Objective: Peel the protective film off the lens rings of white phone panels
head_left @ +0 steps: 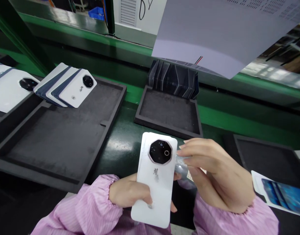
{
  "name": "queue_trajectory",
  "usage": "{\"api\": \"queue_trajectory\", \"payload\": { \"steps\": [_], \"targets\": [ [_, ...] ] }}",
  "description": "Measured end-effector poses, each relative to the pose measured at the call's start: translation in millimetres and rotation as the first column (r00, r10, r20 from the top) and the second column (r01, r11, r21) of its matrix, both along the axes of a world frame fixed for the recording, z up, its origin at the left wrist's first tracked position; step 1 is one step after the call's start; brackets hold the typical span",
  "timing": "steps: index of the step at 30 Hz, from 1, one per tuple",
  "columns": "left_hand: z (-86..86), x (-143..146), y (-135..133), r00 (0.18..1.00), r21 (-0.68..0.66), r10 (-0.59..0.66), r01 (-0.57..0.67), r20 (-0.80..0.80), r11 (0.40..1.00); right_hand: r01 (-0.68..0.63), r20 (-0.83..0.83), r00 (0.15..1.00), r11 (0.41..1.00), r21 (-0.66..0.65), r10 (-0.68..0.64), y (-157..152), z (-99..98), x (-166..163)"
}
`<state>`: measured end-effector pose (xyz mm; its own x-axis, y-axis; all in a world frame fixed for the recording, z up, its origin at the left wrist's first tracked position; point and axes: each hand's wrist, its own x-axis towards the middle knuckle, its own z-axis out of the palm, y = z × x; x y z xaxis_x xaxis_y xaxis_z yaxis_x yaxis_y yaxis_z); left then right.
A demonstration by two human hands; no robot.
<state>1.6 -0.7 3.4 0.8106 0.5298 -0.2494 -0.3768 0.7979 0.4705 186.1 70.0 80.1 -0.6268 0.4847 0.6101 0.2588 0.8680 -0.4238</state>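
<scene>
White phone back panel (162, 192) is pinched in the left hand (129, 192), by the surface (119, 143). The right hand (218, 169) curls its fingers near clear film (181, 167) (pinching it? I cannot tell). A loose thumb could let the panel slip.

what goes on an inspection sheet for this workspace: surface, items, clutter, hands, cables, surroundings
Surface: dark green bench, shiny with glare, between dark trays.
Job's things: white phone-shaped panel, octagonal camera area facing up; fanned white panels at the far end of the left tray; dark upright panels at the far end of the middle tray.
Clutter: clear plastic piece by the right fingers; whether they grip it is unclear.
Hands: left hand holds the panel, thumb on top; right hand is beside its upper right edge.
Cables: dark looped cable in the background.
Surroundings: white sheet above the bench; blue bin beyond.
</scene>
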Motion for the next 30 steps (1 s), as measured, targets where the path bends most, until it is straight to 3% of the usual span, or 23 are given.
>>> {"api": "queue_trajectory", "payload": {
  "steps": [7,17,30],
  "targets": [
    [3.7,-1.3,1.2,1.0,0.015,0.02,-0.02,0.005,1.0,-0.045,-0.003,0.999,0.991,-0.127,0.045,-1.6,-6.9,4.2],
    [4.9,-0.7,2.6,0.998,0.027,0.041,-0.04,-0.056,0.999,-0.133,0.154,0.979,0.991,-0.023,0.135,-1.6,-15.0,-10.8],
    [9.9,-3.2,4.0,0.994,0.06,0.021,-0.014,-0.11,0.998,-0.171,0.18,0.969,0.985,-0.02,0.172,-2.4,-12.0,-7.9]
  ]
}}
